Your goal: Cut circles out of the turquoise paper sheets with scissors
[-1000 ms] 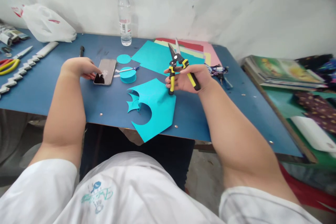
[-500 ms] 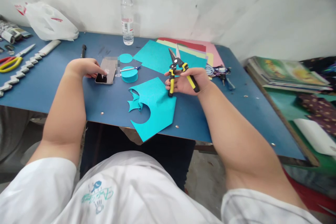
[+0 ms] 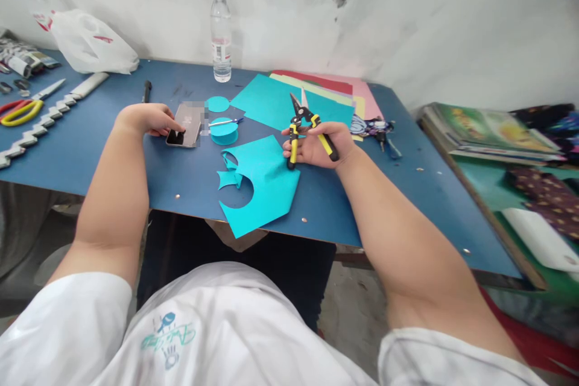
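My left hand (image 3: 156,120) rests at the left edge of a phone (image 3: 186,126), one fingertip on its dark screen and the other fingers loosely bent. Yellow-and-black shears (image 3: 325,143) sit in my right hand (image 3: 332,148), blades spread and pointing away from me. Under that hand lies a cut turquoise sheet (image 3: 266,181) with a round notch and curled scraps on its left side. Turquoise discs (image 3: 225,134) lie between phone and sheet, a pen (image 3: 224,122) across them. Another disc (image 3: 218,104) is just behind.
A water bottle (image 3: 221,36) stands near the wall. Coloured sheets (image 3: 289,99) lie behind my right hand, keys (image 3: 382,132) beside them. To the left are scissors (image 3: 27,111), a folded white strip (image 3: 49,114) and a plastic bag (image 3: 90,42). Books (image 3: 488,132) lie at the right.
The view has shifted slightly. The cut sheet's near corner has swung a little left and away from me. My right hand, still holding the shears, is slightly further left.
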The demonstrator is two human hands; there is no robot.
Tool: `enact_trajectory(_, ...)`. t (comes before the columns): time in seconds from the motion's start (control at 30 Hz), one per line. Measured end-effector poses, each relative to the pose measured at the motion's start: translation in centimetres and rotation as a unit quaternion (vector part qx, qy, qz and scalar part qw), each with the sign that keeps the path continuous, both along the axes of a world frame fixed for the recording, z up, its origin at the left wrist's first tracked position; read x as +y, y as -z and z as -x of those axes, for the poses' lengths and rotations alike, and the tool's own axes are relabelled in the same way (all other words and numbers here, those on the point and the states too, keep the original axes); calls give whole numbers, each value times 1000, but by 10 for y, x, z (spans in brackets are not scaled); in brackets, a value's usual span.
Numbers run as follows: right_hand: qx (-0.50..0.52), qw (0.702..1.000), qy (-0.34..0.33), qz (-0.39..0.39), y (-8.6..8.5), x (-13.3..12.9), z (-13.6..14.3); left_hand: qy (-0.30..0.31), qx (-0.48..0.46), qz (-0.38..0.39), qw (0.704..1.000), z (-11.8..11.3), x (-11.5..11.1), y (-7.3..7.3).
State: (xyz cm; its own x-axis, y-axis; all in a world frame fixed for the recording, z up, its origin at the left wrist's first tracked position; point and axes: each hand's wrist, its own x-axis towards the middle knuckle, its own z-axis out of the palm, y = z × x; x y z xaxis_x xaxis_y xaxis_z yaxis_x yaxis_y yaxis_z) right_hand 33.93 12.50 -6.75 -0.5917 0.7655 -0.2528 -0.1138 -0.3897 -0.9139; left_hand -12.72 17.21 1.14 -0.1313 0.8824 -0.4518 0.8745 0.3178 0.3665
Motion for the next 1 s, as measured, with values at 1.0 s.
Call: enact_trajectory(1.0,44,998,-37,9,8,5,-7,-77,-61,-105,990,4,-2,2)
